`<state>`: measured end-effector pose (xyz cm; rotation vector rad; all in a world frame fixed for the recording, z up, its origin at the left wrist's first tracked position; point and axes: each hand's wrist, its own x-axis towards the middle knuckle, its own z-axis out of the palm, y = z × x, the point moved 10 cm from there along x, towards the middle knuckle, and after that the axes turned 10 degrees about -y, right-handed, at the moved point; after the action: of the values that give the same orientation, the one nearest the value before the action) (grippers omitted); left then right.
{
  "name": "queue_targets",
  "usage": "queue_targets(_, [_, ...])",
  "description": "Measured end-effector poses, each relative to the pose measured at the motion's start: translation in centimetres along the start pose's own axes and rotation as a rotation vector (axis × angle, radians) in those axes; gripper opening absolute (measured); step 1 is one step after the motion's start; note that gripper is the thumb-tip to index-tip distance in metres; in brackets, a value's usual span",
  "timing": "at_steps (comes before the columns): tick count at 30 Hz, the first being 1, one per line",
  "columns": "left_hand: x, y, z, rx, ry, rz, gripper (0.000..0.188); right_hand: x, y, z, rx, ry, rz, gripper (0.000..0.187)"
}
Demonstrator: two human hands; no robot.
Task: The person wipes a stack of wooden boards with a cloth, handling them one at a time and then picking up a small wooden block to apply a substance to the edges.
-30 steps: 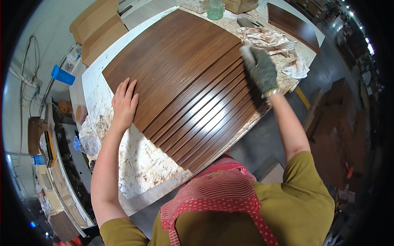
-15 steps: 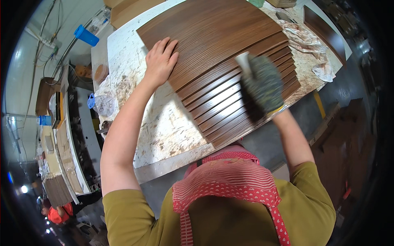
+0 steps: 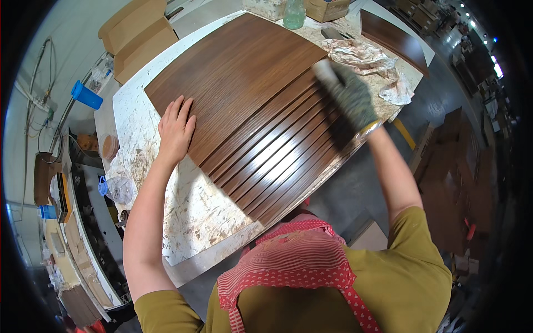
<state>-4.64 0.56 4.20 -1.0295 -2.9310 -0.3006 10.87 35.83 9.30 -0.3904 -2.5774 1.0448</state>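
A dark brown wood-grain panel (image 3: 233, 72) lies on the paint-stained white worktable (image 3: 189, 222). Parallel grooves run across its near part, and light glares off them. My bare left hand (image 3: 176, 130) rests flat on the panel's left edge, fingers spread. At the right end of the grooves is my right hand (image 3: 352, 100), in a dark grey knitted glove. Its fingers close round a small pale piece (image 3: 325, 72), blurred by motion, whose kind I cannot make out. The piece is at the panel's surface; whether it touches is unclear.
A stained, crumpled cloth (image 3: 361, 58) lies beyond my right hand, with a smaller brown panel (image 3: 394, 41) behind it. A greenish jar (image 3: 294, 14) stands at the back. Left of the table are an open cardboard box (image 3: 141, 47) and a blue cup (image 3: 86, 95).
My right hand has swept along the grooves toward the panel's far right side, still gripping the pale piece. My left hand stays on the left edge. The whole view has shifted.
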Motion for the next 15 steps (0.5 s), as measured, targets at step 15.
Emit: queue_targets(15, [0.1,0.1,0.2,0.000,-0.026,0.026,0.048,1.9,-3.7,2.3,-0.299,0.051,-0.340,0.043])
